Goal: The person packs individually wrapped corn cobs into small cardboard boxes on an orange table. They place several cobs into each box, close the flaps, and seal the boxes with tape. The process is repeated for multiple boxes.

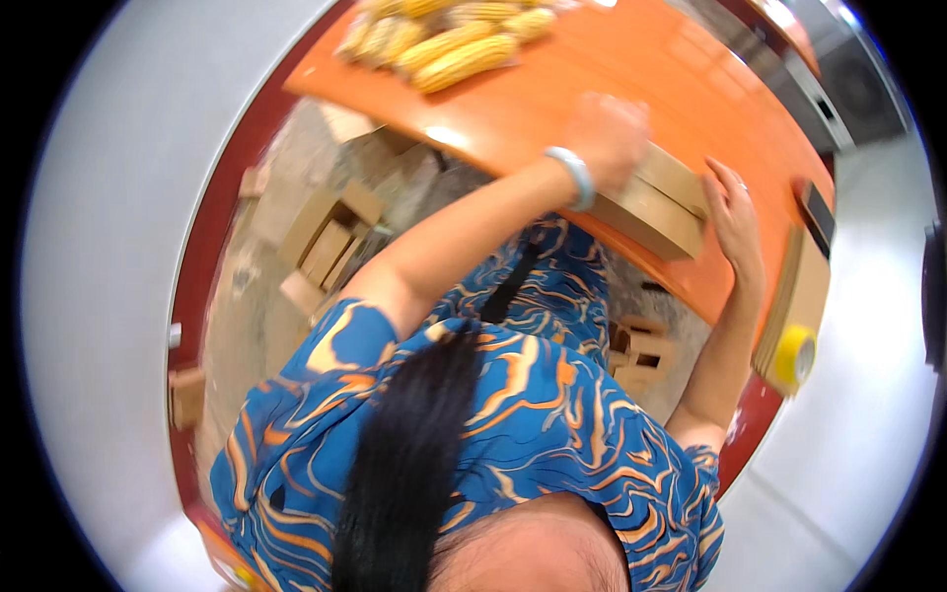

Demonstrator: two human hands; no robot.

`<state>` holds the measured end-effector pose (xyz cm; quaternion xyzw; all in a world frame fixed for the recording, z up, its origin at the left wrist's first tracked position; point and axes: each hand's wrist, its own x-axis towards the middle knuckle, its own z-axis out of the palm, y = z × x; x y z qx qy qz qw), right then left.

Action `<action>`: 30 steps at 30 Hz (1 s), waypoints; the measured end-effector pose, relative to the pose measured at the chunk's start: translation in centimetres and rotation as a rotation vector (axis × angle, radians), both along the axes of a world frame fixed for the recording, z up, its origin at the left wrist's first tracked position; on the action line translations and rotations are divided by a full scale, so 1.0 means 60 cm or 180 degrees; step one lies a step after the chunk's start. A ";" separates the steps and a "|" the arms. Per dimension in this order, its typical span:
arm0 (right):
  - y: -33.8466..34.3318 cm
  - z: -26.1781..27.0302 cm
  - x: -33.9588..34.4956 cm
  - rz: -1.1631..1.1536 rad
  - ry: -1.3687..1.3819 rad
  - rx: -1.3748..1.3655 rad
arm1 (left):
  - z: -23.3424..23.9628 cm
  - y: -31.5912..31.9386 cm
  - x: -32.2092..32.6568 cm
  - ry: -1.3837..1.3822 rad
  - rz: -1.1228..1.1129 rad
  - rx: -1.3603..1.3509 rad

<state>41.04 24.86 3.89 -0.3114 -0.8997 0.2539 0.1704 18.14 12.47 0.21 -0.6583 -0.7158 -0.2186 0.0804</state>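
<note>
A long brown cardboard box (655, 214) lies near the edge of the orange table (666, 81), its top flaps folded in along a lengthwise seam. My left hand (610, 140), with a pale bracelet at the wrist, is at the box's left part; it is blurred, so its grip is unclear. My right hand (732, 207), wearing a ring, stands beside the right end of the box, fingers extended; whether it touches the cardboard is hard to tell. Several yellow corn cobs (466, 63), seemingly in clear wrapping, lie at the table's upper left.
At the table's right are a stack of flat cardboard (795, 296), a yellow tape roll (796, 355) and a dark phone-like object (819, 218). Open cardboard boxes (325, 244) stand on the floor at left, with more cardboard (640, 355) below the table edge.
</note>
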 end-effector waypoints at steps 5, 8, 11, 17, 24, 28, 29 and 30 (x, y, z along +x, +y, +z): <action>-0.037 0.003 0.062 -0.0024 0.0079 -0.0483 | 0.017 -0.001 -0.010 -0.2078 -0.0362 0.1200; -0.043 -0.009 0.076 0.0270 0.0104 -0.0686 | 0.035 -0.003 0.001 -0.1612 -0.0815 0.0714; -0.049 -0.023 0.072 0.0621 0.0134 -0.0748 | 0.016 0.006 0.012 -0.1147 -0.0948 0.0417; -0.055 -0.017 0.059 0.0580 0.0144 -0.0805 | 0.023 0.024 0.003 -0.0916 -0.0872 -0.0468; -0.056 -0.038 0.057 0.0333 0.0540 -0.0466 | 0.024 0.030 -0.009 -0.0345 -0.0249 -0.0156; -0.015 -0.050 0.053 -0.0359 0.0768 -0.0671 | 0.053 -0.014 -0.018 -0.1210 -0.0498 0.1003; 0.008 -0.060 0.053 -0.0627 0.0752 -0.0325 | 0.058 -0.030 -0.023 -0.1542 -0.0660 0.1143; 0.035 -0.073 0.051 -0.0871 0.0746 0.0018 | 0.047 -0.049 -0.037 -0.1419 -0.0678 0.0864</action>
